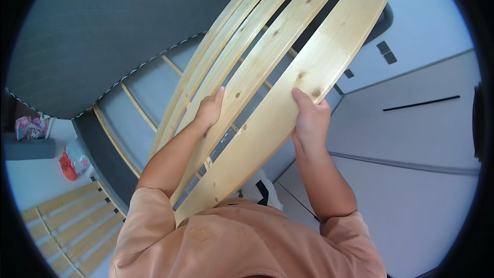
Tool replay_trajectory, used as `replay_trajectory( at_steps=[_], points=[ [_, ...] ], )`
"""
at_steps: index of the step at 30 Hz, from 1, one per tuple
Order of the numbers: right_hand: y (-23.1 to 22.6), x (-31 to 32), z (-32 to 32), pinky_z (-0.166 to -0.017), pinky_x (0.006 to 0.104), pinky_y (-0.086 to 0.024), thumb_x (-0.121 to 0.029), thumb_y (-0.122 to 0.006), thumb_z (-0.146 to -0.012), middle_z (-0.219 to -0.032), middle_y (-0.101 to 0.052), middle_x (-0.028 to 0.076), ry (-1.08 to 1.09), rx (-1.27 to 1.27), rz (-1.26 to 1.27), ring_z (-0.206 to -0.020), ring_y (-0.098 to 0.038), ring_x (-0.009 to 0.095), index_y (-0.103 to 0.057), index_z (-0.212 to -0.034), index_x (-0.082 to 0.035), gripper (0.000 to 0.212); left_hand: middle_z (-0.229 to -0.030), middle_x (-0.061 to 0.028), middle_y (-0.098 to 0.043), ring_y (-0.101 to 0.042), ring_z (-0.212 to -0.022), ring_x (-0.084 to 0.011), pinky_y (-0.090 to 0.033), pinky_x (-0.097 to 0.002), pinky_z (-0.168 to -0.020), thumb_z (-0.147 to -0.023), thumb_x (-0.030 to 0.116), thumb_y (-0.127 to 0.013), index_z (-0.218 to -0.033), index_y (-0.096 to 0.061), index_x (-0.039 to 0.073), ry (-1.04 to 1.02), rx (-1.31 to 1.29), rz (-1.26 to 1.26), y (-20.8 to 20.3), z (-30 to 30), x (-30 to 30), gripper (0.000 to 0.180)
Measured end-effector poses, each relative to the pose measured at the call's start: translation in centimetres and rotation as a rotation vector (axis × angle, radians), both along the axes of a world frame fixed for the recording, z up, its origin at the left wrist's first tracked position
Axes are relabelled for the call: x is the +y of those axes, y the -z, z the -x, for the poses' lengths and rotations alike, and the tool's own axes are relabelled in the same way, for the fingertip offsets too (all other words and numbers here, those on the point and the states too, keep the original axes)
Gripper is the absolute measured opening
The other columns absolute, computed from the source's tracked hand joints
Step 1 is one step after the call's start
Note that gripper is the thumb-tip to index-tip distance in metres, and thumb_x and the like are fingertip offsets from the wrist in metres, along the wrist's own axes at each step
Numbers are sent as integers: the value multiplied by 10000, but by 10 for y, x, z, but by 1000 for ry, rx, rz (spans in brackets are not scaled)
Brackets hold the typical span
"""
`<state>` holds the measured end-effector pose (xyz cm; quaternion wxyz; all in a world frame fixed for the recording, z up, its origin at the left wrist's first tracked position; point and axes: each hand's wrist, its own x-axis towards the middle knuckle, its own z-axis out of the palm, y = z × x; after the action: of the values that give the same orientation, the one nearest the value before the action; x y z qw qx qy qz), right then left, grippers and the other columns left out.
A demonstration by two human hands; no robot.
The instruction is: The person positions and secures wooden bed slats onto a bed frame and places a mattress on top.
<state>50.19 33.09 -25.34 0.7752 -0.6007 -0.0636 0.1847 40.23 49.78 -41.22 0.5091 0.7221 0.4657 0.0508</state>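
Note:
A pale wooden slatted bed base (267,118) slants across the middle of the head view, its long slats running from near my chest up to the top right. My right hand (311,123) is closed around the outer edge of the nearest slat, thumb lying on its face beside a dark knot. Farther left, my left hand (208,111) grips another slat (237,95), with the thumb along its face and the other fingers hidden behind the wood. Crosspieces show through the gaps between the slats.
A dark grey mattress (113,25) with piped edging fills the upper left, above a grey bed frame (105,159). Another slatted section (77,226) lies on the floor at lower left, near plastic bags (74,162). A pale wardrobe (411,134) with a black handle stands right.

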Motion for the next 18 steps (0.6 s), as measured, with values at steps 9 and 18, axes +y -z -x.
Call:
replay_trajectory(
  at_steps=[9, 18],
  points=[
    [0, -28, -23, -778, 300, -467, -24, -596, -789, -1012, -609, 148, -64, -73, -214, -877, -602, 213, -536, -1054, 86, 293, -1060, -322, -549, -538, -1025, -418, -392, -419, -914, -856, 644, -272, -1018, -591, -96, 15, 33, -192, -51, -12, 0, 822],
    [93, -42, -18, -796, 290, -450, -25, -602, -788, -996, -610, 134, -67, 138, -281, -883, -590, 197, -536, -1034, 78, 274, -1077, -309, -549, -534, -1044, -402, -392, -412, -927, -854, 635, -278, -1049, -592, -68, 79, 212, -224, 12, 10, -3, 794]
  ],
)
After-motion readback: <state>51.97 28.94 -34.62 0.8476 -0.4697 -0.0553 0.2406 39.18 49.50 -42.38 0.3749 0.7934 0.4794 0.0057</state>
